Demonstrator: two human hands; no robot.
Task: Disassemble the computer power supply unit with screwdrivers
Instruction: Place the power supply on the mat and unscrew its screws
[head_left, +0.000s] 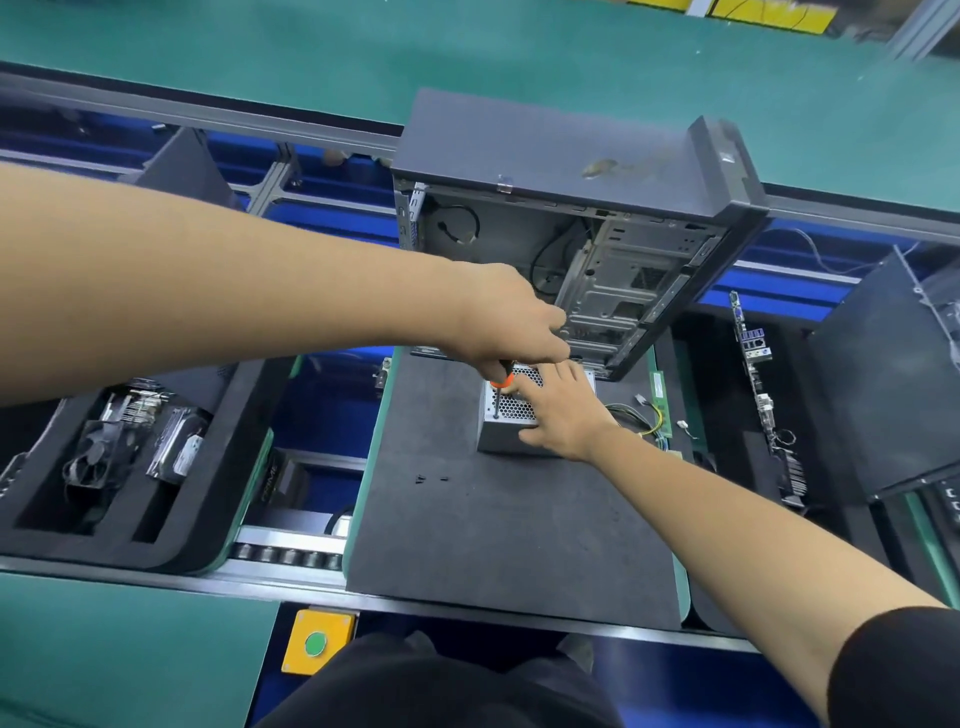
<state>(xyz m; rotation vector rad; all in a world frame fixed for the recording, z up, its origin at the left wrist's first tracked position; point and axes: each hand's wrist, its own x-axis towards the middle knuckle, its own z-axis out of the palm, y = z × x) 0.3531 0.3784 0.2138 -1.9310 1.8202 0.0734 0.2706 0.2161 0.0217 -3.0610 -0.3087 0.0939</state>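
Note:
A grey metal power supply unit (506, 434) with a honeycomb grille stands on the dark foam mat (488, 530) in the middle. My left hand (511, 322) grips a screwdriver (500, 387) with an orange-and-black handle, its shaft pointing down onto the unit's near left corner. My right hand (563, 410) rests flat on the unit's top and right side, holding it steady. The unit's cables (647, 421) trail off to the right. Three small black screws (428, 478) lie loose on the mat in front of the unit.
An open black computer case (582, 218) stands right behind the unit. A foam tray (119, 457) with a fan and parts sits at left. Another tray at right holds a motherboard (763, 384) on edge. A yellow box with a green button (316, 644) sits at the near edge.

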